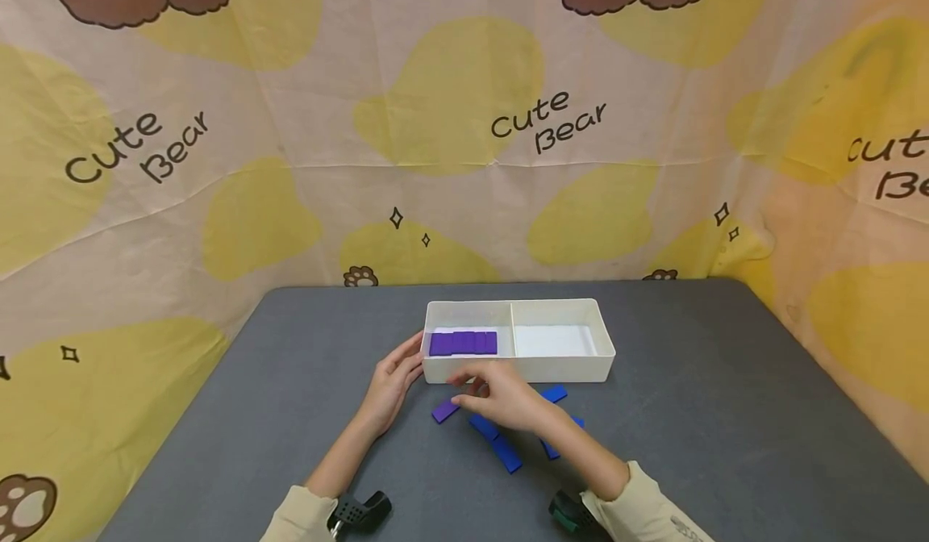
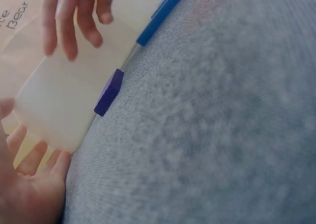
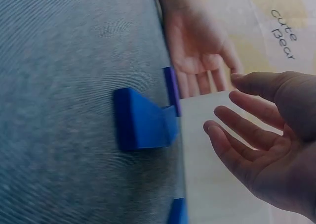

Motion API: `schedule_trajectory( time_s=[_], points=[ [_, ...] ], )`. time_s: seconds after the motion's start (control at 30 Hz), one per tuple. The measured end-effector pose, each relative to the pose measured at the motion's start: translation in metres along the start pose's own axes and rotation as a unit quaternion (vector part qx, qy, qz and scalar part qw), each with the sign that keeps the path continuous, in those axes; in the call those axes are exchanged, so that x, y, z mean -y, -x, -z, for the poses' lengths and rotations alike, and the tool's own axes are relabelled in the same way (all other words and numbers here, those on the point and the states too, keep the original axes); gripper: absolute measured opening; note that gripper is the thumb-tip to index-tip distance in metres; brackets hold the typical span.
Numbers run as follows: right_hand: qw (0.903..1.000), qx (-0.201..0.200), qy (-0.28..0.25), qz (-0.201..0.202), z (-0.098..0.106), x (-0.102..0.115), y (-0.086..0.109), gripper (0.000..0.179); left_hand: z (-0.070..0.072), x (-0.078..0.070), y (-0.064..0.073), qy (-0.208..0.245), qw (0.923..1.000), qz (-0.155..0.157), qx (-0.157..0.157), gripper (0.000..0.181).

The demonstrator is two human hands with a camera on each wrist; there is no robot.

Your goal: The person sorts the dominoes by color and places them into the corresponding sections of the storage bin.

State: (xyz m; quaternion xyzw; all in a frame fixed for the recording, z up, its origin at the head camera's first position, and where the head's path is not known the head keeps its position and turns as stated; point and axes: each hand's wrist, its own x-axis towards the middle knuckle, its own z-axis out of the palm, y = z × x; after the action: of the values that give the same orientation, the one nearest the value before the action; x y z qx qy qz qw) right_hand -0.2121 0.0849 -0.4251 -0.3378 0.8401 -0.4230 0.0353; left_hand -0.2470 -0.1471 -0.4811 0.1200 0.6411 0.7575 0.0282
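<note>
A white two-compartment box [image 1: 559, 370] stands on the table, with a row of purple blocks [image 1: 464, 343] in its left compartment. My left hand [image 1: 387, 394] rests against the box's left end, its fingers fairly straight. In front of the box, my right hand [image 1: 504, 397] hovers with loosely bent fingers; the right wrist view shows nothing between them. Just below its fingertips in the head view, a single purple block [image 1: 444, 411] lies on the table. Several blue blocks [image 1: 506, 453] lie nearby, some partly hidden by my right hand and forearm.
The grey table [image 1: 697, 413] extends to both sides of the box. Behind it hangs a patterned cloth [image 1: 450, 122] printed with bears and lettering. Dark wrist devices [image 1: 359, 514] show near both sleeves.
</note>
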Motion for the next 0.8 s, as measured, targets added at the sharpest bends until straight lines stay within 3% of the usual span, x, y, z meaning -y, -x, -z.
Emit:
schedule_trajectory(
  time_s=[0.23, 0.8],
  points=[
    [0.9991, 0.031, 0.020, 0.022, -0.008, -0.012, -0.001, 0.027, -0.001, 0.000, 0.001, 0.002, 1.0000, 0.002, -0.003, 0.052],
    [0.9983, 0.056, 0.015, -0.009, -0.013, -0.016, -0.001, 0.026, -0.001, 0.000, 0.001, -0.005, 1.0000, 0.008, -0.001, 0.052]
  ],
)
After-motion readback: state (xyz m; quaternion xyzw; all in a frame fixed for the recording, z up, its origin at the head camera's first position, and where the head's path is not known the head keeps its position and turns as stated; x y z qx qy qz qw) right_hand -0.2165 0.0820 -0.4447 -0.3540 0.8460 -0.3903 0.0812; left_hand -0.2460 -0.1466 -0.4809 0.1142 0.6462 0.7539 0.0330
